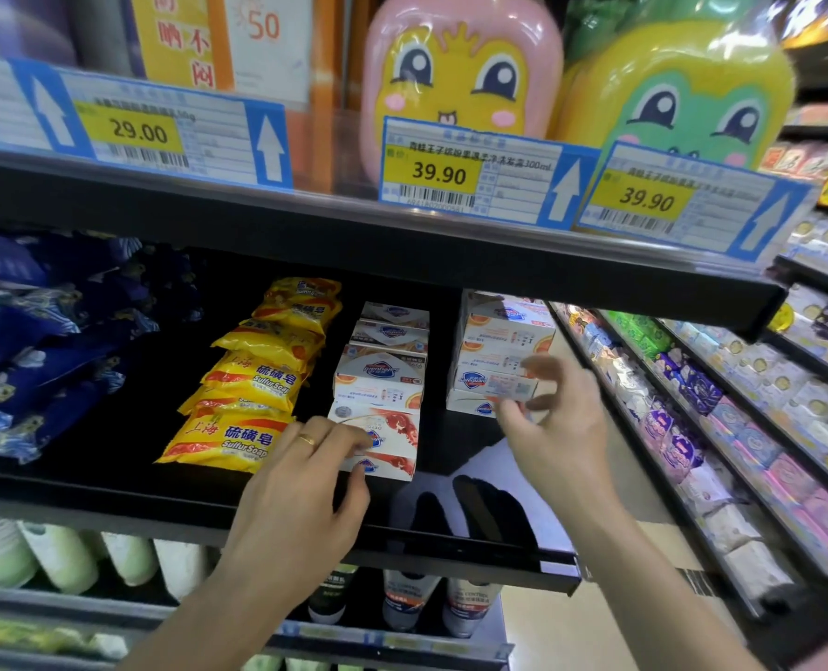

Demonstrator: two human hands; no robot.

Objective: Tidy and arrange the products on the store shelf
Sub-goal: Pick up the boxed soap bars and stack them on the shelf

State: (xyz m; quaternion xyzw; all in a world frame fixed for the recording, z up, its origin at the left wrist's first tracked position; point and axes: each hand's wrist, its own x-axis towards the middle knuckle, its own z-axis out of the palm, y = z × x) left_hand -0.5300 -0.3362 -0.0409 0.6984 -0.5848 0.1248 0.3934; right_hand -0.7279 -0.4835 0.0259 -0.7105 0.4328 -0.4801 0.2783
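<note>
Looking down at a black store shelf point(111, 496), the view starts at the far left with a heap of dark blue packets point(39, 351). Beside them, yellow sulfur soap bags point(252, 375) lie in an overlapping row running front to back. Next comes a row of white soap boxes point(383, 375), also running front to back. The left hand point(300, 481), wearing a ring, has its fingers curled onto the front box point(392, 431) of that row, gripping its near edge. To the right, a second stack of white soap boxes point(499, 351) stands apart from the first row. The right hand point(552, 428) pinches a small box point(508, 387) between thumb and fingers at the front of this stack. Above, yellow price tags point(438, 174) read 29.00 and 39.90. Farther right, another aisle's shelves point(721, 428) hold pastel packages.
</note>
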